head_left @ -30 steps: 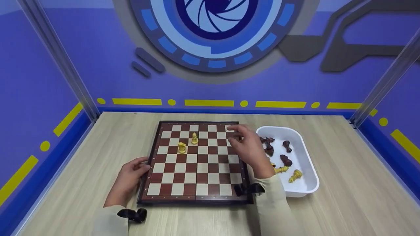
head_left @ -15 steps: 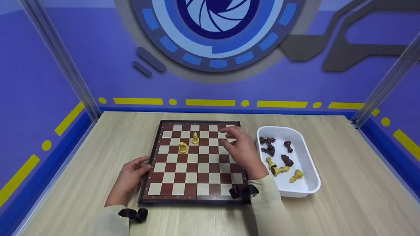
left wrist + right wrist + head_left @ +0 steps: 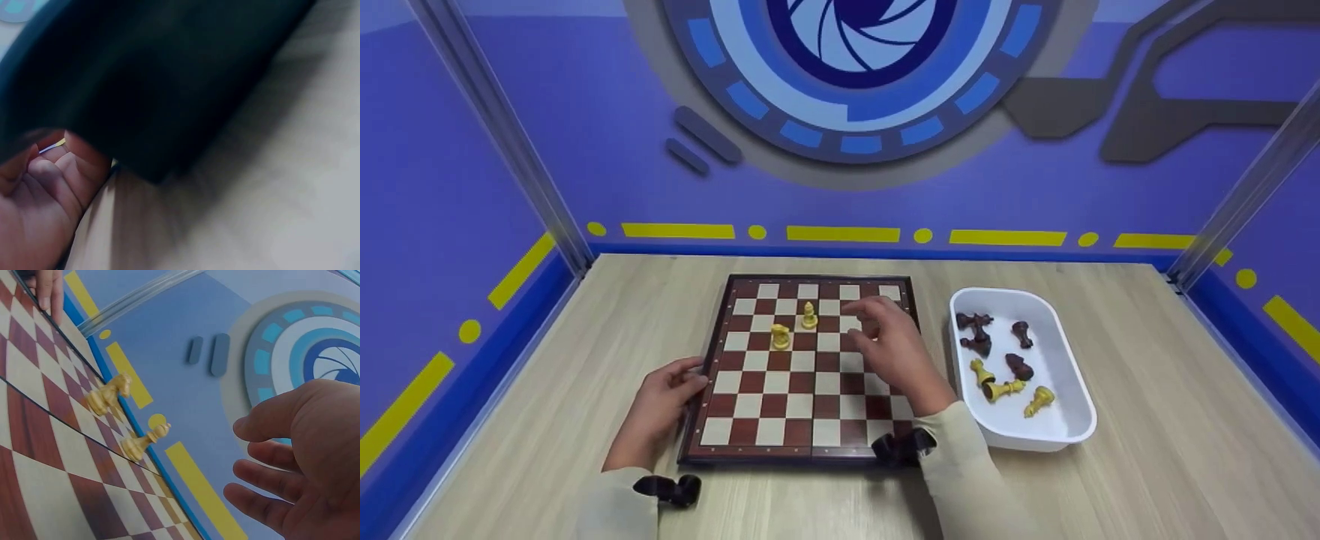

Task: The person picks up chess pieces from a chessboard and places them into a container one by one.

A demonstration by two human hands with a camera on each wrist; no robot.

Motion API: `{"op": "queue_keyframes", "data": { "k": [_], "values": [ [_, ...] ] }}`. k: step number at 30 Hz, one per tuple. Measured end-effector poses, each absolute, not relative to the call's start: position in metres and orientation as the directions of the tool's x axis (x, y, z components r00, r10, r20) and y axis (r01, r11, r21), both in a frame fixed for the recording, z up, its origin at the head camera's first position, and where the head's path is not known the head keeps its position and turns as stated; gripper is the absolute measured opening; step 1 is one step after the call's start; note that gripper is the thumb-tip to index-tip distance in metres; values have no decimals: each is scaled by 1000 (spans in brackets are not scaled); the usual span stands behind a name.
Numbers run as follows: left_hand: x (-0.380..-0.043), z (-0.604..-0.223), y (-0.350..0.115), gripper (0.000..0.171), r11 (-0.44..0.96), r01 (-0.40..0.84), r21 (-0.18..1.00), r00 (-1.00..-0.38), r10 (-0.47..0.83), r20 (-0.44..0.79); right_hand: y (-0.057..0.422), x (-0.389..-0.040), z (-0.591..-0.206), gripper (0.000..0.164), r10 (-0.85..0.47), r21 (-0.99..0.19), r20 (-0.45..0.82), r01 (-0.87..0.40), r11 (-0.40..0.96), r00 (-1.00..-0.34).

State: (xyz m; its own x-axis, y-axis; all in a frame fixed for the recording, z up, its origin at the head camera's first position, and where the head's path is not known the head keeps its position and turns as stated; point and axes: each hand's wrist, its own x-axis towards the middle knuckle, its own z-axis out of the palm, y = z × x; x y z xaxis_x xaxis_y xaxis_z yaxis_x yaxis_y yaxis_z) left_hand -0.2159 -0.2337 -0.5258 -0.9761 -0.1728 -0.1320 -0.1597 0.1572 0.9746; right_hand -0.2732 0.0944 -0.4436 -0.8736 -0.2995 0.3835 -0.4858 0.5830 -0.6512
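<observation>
My left hand (image 3: 661,401) rests against the left edge of the chessboard (image 3: 748,427), thumb and forefinger touching the rim at separate spots. In the left wrist view its palm (image 3: 42,208) lies beside a dark, blurred shape. A cream knight (image 3: 781,337) and a cream bishop (image 3: 809,316) stand upright on the board's far half. Over the right half hovers my right hand (image 3: 896,352), just right of the bishop. Its thumb and fingers (image 3: 261,478) are spread apart with nothing between them. Both pieces stand apart from it.
Right of the board is a white tray (image 3: 1076,390). Inside lie several dark pieces, such as a dark chess piece (image 3: 1021,334), and several cream ones, such as a cream chess piece (image 3: 1039,402). Blue patterned walls (image 3: 997,195) close in the back and sides of the wooden table (image 3: 1155,352).
My right hand has moved left from near the tray and the board's right edge to over its right half. My left hand stays at the edge, and both pieces keep their squares.
</observation>
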Motion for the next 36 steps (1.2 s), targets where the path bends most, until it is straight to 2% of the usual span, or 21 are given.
{"op": "queue_keyframes", "data": {
  "k": [10, 18, 29, 36],
  "values": [
    [-214, -526, -230, 37, 90, -160, 983, -976, -165, -144, 76, -272, -451, 27, -366, -653, 357, -510, 560, -860],
    [-216, -529, -232, 39, 126, -166, 978, -974, -173, -143, 60, -277, -460, 27, -348, -674, 339, -484, 558, -874],
    [-217, -527, -234, 38, 117, -152, 981, -972, -196, -128, 30, -289, -466, 30, -386, -705, 239, -432, 562, -891],
    [-218, -528, -232, 37, 99, -140, 985, -975, -190, -119, 16, -294, -472, 25, -407, -704, 185, -409, 581, -895]
  ]
}}
